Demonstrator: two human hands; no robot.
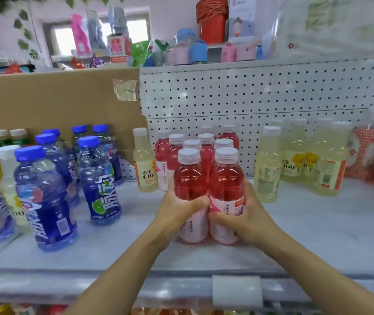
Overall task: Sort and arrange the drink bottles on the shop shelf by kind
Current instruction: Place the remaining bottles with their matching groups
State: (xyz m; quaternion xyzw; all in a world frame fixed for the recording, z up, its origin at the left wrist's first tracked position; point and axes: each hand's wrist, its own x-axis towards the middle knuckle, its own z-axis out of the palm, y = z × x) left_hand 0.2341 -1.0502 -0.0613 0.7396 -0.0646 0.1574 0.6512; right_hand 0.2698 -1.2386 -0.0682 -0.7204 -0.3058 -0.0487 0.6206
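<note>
Two hands are busy with the pink kind: the left hand (179, 212) wraps the left-front clear plastic bottle of pink drink (189, 178) and the right hand (247, 217) wraps the right-front clear plastic bottle of pink drink (227, 180). The fingers (196, 204) are curled round the lower labels with the thumbs across the front, so each hand has a full hold. The pair appears to stand on the pale grey shop shelf (318, 223), side by side and touching. It is just ahead of the cluster of white-capped pink bottles (205, 142), which runs back in a double row to the perforated white back panel (249, 92). That kind looks nearly settled. The group of pale yellow bottles with white caps (306, 160) is gathered to the right, apart from the pink. One stray pale yellow bottle with an orange label (144, 162) stands just beside the pink cluster on its left. Another pale yellow white-capped bottle (7, 176) sits among the blue-capped blue bottles (97, 178). Those blue ones are together but loosely placed, in front of a brown cardboard sheet (56, 98). By my reckoning the sort is past halfway, with the two yellow strays still to be moved and the blue bottles still to be put in rows.
</note>
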